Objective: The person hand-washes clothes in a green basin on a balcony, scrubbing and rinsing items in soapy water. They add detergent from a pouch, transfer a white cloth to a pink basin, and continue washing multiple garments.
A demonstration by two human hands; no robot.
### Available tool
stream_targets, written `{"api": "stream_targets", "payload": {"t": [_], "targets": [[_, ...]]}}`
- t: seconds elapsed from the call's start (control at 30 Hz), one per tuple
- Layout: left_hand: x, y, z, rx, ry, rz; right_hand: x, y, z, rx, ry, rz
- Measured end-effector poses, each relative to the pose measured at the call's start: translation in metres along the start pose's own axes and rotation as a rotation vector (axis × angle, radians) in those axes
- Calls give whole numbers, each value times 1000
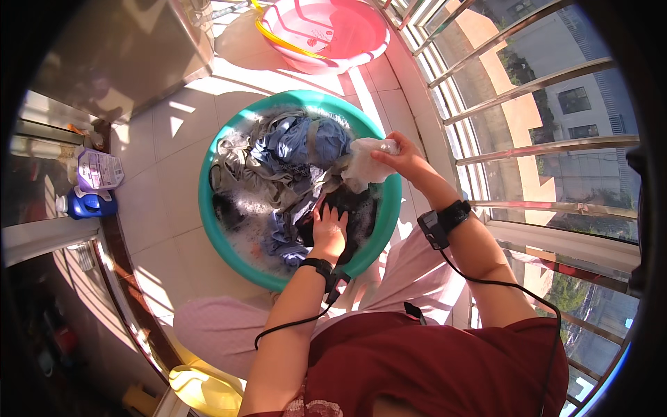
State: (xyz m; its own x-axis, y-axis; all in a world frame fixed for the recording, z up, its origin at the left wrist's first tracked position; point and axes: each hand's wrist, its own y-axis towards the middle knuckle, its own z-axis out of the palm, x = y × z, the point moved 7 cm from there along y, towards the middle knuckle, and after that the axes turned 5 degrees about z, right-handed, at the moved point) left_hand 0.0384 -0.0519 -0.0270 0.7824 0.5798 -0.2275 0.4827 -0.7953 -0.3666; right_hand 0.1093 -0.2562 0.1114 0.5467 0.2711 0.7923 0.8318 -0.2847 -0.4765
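Note:
A teal basin (207,201) of soapy water stands in front of me, full of soaked clothes. Over its right rim, my right hand (403,160) is closed on a bunched white cloth (366,165) that hangs down to the laundry. My left hand (329,233) rests with spread fingers on dark wet clothing (358,215) near the basin's close side. Farther in lie a blue garment (299,139) and a grey one (240,170). A bluish cloth (283,240) sits left of my left hand, partly under suds.
Beyond the basin is a pink tub (347,42) with a yellow hose (278,36) over its edge. A purple-labelled jug (99,170) and a blue bottle (94,203) stand at the left. Metal window bars (528,147) line the right; a yellow basin (205,389) is at lower left.

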Motion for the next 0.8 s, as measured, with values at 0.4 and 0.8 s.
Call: {"api": "stream_targets", "payload": {"t": [0.4,0.8], "targets": [[18,-38,-1,-32,-115,29,-141,26,123,-166,-683,-18],[19,-45,-16,252,-284,11,-71,31,119,298,-702,-249]]}}
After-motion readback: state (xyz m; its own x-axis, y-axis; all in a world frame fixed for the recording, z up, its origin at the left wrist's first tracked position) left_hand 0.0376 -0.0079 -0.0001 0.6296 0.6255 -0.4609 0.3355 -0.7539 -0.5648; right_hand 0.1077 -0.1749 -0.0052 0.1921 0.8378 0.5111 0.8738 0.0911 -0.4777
